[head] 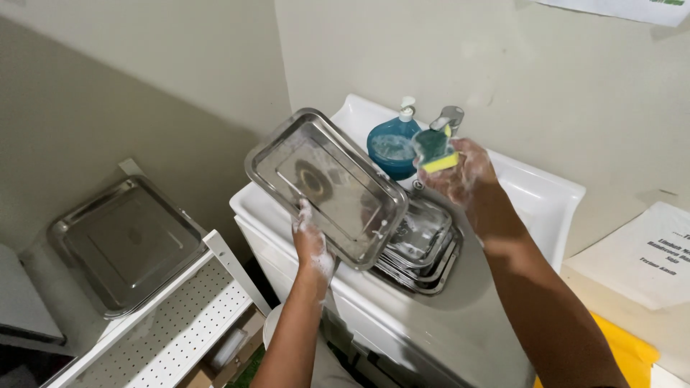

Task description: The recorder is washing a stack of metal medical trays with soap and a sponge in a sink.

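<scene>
My left hand [311, 241], covered in suds, grips the near edge of a rectangular steel tray [327, 183] and holds it tilted above the white sink [546, 188]. My soapy right hand [463, 172] is raised beside the tray's right end and holds a green and yellow sponge [435, 149]. The sponge is apart from the tray. A stack of similar steel trays [424, 248] lies in the sink under the held one.
A blue pump bottle of soap [392, 144] and a metal tap [447, 118] stand at the back of the sink. Another steel tray [126, 244] rests on a white perforated rack [187, 323] at the left. A yellow object [625, 348] and paper sheet [647, 255] lie at right.
</scene>
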